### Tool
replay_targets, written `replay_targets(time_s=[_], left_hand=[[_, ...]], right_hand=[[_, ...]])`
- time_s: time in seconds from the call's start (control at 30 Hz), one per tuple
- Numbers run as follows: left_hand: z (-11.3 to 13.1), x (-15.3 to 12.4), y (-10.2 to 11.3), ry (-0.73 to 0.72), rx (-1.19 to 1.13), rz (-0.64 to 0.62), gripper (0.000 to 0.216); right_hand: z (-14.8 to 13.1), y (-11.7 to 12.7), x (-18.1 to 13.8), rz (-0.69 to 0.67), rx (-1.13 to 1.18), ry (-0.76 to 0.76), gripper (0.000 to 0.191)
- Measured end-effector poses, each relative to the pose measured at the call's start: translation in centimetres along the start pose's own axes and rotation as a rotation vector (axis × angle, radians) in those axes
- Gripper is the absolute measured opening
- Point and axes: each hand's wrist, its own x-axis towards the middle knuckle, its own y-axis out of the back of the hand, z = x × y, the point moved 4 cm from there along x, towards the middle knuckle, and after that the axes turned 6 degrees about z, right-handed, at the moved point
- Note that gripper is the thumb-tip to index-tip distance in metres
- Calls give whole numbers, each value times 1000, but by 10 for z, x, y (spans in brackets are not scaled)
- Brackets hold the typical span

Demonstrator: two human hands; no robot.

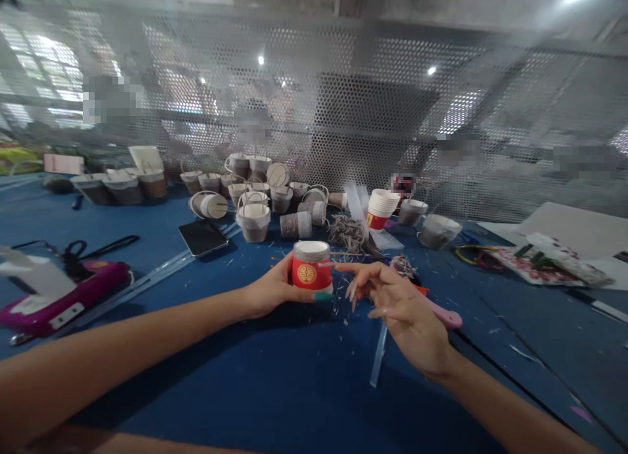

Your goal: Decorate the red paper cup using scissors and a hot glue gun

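Observation:
My left hand [275, 287] is wrapped round the lower left side of a red paper cup [313, 265] with a gold round emblem and a whitish top. The thumb, with a green nail, lies across the front of the cup near its bottom. My right hand [400, 303] is held just right of the cup, fingers apart and loosely bent, with nothing visible in it. Its index fingertip points at the cup's upper right side; whether it touches I cannot tell. Beneath the right hand lie a pink-handled tool [445, 314] and a clear glue stick [377, 356].
Several small grey buckets with handles [255, 222] crowd the back. Nearby are a stack of paper cups [381, 210], tangled grey twine [347, 231] and a phone [203, 237]. A purple power strip [63, 297] lies left; wrapped flowers [554, 261] lie right. Scraps litter the blue table [275, 388].

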Motion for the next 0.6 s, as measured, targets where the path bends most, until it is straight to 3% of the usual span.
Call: replay_targets(time_s=[0.17, 0.6], left_hand=[[-2, 1, 3, -14, 31, 11, 71], [-1, 2, 2, 22, -17, 35, 70]], right_hand=[[4, 0, 1, -10, 9, -45, 29], [4, 13, 3, 222, -28, 44, 13]])
